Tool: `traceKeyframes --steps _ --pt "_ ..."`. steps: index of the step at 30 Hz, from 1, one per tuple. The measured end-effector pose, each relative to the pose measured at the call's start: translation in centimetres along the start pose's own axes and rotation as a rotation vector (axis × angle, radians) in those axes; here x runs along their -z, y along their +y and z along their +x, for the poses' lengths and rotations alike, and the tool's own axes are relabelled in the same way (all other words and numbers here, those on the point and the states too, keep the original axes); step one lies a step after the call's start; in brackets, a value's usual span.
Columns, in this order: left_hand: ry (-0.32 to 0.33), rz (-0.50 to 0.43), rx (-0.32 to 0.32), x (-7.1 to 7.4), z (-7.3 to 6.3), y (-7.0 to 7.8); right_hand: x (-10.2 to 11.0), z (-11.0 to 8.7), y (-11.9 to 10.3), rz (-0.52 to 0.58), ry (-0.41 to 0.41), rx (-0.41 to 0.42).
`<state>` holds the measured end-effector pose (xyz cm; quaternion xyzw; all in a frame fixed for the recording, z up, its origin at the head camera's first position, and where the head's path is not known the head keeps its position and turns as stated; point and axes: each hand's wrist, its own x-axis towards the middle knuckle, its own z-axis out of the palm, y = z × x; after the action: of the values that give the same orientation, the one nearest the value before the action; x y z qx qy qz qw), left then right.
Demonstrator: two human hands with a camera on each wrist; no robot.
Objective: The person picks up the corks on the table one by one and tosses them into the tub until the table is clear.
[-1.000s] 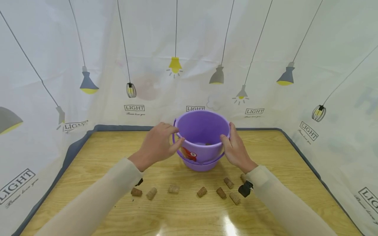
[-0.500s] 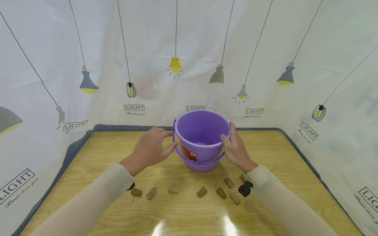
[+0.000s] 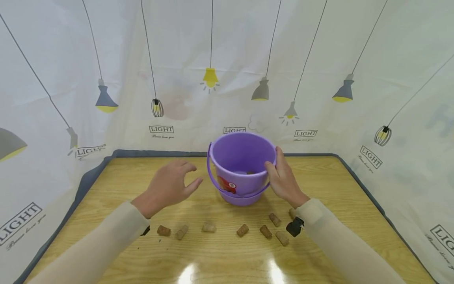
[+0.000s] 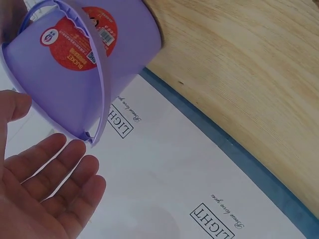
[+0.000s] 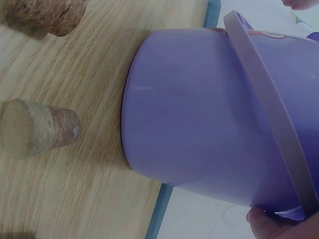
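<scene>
Bucket [image 3: 250, 185] stands at three o'clock from the spread left grip [image 3: 169, 183], apart; the nearer right grip [image 3: 284, 180] pinches its rim [image 3: 241, 174].

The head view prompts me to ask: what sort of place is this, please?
Possibly a curtained-off recording booth: white lamp-printed sheeting encloses the wooden table on three visible sides, and a black wrist-worn device shows.

The right hand [image 5: 286, 227] grips the purple bucket [image 5: 189, 114]; corks [image 5: 37, 128] lie near it on the worktop [image 5: 99, 199].
</scene>
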<state>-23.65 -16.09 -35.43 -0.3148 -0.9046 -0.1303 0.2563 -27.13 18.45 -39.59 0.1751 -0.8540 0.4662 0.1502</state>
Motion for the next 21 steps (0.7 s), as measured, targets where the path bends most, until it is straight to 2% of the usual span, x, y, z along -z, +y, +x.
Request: traceKeyframes --steps 7,14,21 --pt "-0.061 0.012 0.018 0.6 -1.1 -0.3 0.0 0.0 0.1 -0.007 0.001 0.003" --pt "-0.171 0.044 0.054 1.1 -2.6 -1.1 -0.1 0.1 0.1 -0.004 -0.004 0.002" --pt "-0.248 0.041 0.083 1.4 -3.7 -1.9 0.0 0.0 0.1 0.006 -0.005 0.003"
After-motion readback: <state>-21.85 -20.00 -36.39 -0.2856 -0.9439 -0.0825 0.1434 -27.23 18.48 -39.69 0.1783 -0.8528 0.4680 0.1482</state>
